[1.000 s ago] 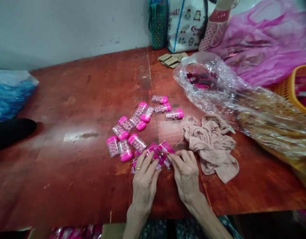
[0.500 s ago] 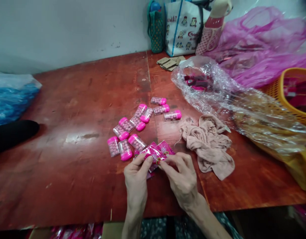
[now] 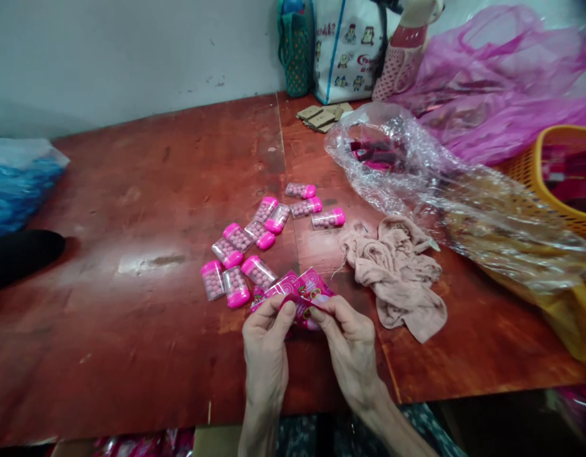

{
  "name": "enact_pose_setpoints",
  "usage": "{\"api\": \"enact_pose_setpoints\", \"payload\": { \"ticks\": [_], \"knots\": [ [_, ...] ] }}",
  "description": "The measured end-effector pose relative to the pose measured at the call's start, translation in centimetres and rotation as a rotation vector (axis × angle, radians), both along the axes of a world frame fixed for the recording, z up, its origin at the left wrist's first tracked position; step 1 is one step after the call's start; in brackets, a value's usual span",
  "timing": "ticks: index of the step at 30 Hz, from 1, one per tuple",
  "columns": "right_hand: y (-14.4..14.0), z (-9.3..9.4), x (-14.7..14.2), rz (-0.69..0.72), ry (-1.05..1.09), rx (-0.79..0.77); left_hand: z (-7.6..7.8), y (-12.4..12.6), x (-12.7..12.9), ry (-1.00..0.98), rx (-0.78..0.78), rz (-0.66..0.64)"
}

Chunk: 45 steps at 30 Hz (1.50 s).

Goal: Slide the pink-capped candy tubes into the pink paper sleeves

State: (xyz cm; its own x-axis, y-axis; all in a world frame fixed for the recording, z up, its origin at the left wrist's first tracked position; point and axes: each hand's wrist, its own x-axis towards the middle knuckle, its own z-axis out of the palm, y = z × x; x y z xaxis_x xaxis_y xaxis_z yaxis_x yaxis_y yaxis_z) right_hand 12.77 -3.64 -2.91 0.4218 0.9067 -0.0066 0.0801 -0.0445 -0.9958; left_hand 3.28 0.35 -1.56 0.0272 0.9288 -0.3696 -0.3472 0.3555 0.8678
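Observation:
Between both hands, a small pink printed packet [image 3: 299,307] is pinched at its two sides. My left hand [image 3: 268,336] has its thumb and forefinger closed on the left edge. My right hand [image 3: 352,339] grips the right edge the same way. More pink printed packets [image 3: 314,282] lie on the table just beyond the fingers, partly hidden by them. Past those lie several clear bottles with pink caps, filled with small pink balls; the nearest bottle [image 3: 259,272] almost touches the packets.
On the right, a crumpled beige cloth [image 3: 402,273] lies beside a clear plastic bag [image 3: 445,184] and a yellow basket [image 3: 535,165]. Cardboard pieces [image 3: 324,117], a white tote bag [image 3: 347,54] and a pink plastic bag [image 3: 492,82] are at the back. A bag of blue items [image 3: 21,184] sits left.
The packet in my hands has turned from lying flat and facing up to a narrower, tilted view. My right thumb has shifted onto its near side. The camera view has moved slightly.

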Motion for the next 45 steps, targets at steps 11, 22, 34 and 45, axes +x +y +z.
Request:
{"api": "enact_pose_setpoints", "payload": {
  "ticks": [11, 22, 34, 45],
  "knots": [
    [0.0, -0.4, -0.3, 0.098, -0.143, 0.045, -1.7, -0.1, -0.5, 0.066, 0.049, 0.096],
    [0.4, 1.3, 0.3, 0.102, 0.144, -0.196, -1.3, -0.9, -0.9, 0.427, 0.247, 0.011],
    [0.3, 0.8, 0.3, 0.117, 0.151, -0.23, -1.2, -1.0, -0.8, 0.456, 0.326, 0.021],
    [0.0, 1.0, -0.1, 0.092, -0.088, -0.106, -1.2, -0.7, -1.1, 0.405, 0.231, 0.199]
  ]
}}
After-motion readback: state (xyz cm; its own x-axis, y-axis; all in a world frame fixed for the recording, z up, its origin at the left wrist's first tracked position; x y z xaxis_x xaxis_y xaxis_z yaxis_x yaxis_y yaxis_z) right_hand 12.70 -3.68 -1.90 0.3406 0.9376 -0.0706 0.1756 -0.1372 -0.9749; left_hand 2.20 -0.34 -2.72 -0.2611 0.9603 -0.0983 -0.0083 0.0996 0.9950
